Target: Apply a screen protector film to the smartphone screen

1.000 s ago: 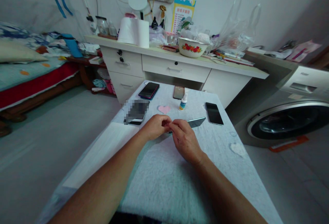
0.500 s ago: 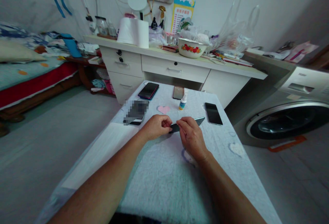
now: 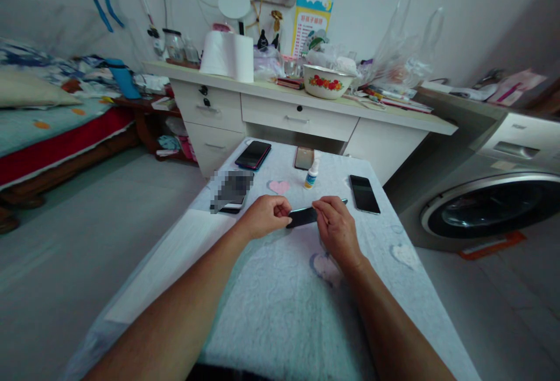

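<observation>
A phone (image 3: 301, 217) is touched by both hands, neither nearer. Its left end is pinched by the left hand (image 3: 268, 216); its long axis is angled rightward and slightly away, past the right hand (image 3: 338, 226), whose fingertips are set narrow at its edge, grip uncertain. Beyond the fingers, a bottle (image 3: 311, 175) is stood upright.

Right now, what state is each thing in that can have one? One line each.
Held phone: tilted, between the hands.
Left hand: fingers gripping its left end.
Right hand: fingers bent at its upper edge, grip unclear.
Bottle: upright, white top on.
Right phone: flat, screen dark.
Far-left phone: flat, screen dark.
Middle drawer: shut.
Bowl: upright.
Washer door: shut.
</observation>
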The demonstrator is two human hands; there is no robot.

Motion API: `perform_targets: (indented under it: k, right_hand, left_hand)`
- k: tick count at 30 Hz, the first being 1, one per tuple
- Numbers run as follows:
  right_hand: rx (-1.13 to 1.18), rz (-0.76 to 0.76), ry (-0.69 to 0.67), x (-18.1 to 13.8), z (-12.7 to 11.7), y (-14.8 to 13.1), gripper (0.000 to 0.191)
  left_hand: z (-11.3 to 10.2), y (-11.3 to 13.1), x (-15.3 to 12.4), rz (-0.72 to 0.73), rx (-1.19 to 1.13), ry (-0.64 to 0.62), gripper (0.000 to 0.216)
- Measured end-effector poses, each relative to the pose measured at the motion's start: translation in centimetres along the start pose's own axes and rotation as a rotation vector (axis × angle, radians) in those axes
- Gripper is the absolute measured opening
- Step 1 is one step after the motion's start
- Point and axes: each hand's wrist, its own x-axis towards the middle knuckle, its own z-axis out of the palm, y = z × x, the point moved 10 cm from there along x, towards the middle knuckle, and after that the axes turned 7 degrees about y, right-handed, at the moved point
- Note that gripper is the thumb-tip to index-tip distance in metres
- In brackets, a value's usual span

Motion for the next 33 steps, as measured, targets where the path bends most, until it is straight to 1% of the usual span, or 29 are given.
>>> perform_targets:
  k: [9,13,18,24,28,33]
  right_hand:
    - [-0.033,0.053,0.042,0.0,-0.6,1.6,0.024]
    - [-0.045,0.074,0.059,0.0,-0.8,1.9,0.024]
    - [-0.029,0.067,0.047,0.0,-0.4,1.0,0.024]
    - [0.041,0.024,0.004,-0.2,0.7,-0.9,0.025]
    - [0.086,-0.027,-0.01,-0.2,1.0,-2.1,0.024]
    - [0.077,-0.03,-0.015,-0.2,0.9,-1.9,0.024]
  left_hand:
    - [-0.2,0.0,0.0,-0.01,0.006,-0.002,0.008]
    - [-0.3,-0.2,0.0,-0.014,0.005,-0.006,0.008]
    - [-0.3,-0.2,-0.1,-0.007,0.014,-0.005,0.007]
    - [-0.2,0.4,-0.2,0.012,0.024,-0.008,0.006]
    - [-0.1,0.4,-0.1,0.015,0.028,-0.005,0.006]
    - [-0.1,0.4,-0.1,0.007,0.017,-0.008,0.006]
